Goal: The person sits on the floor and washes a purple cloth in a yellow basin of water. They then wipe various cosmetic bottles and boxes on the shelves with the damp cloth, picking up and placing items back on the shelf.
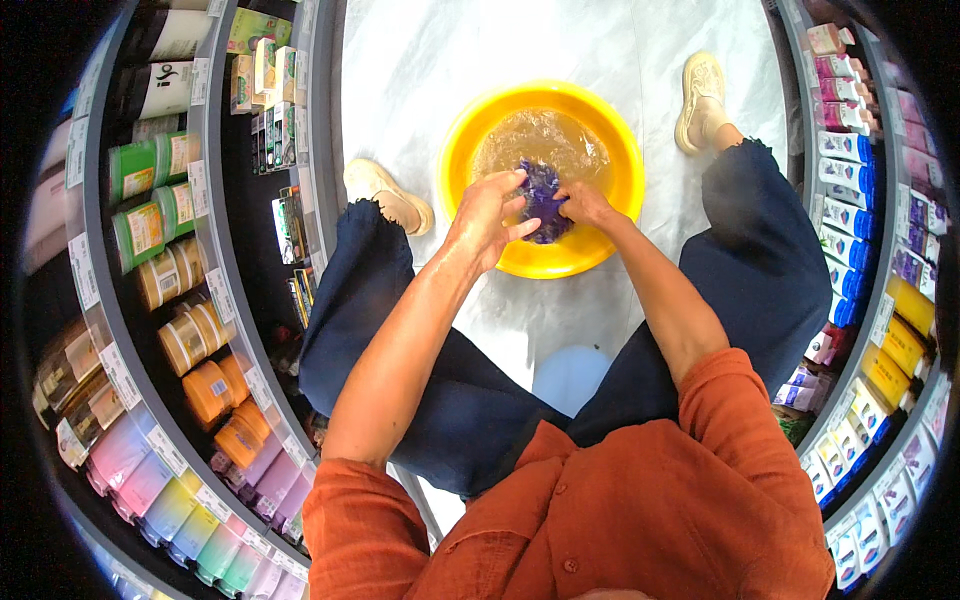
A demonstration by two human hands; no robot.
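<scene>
A round yellow plastic basin [555,262] stands on the floor between my feet, with rippling water in it. In its near half lies a dark purple, bunched, wet-looking cloth [544,206]. My left hand [495,214] is at the basin's left side, fingers spread, at the left edge of the cloth. From the right, my right hand [581,202] has its fingers bent and pinching the cloth's right side. Both forearms reach over the near rim.
Shop shelves curve along both sides. On the left are green tubs [146,232], orange tubs [217,390] and small boxes; on the right, white tubes with blue caps [847,217] and yellow packs [889,375]. A light blue round thing [574,375] lies between my legs.
</scene>
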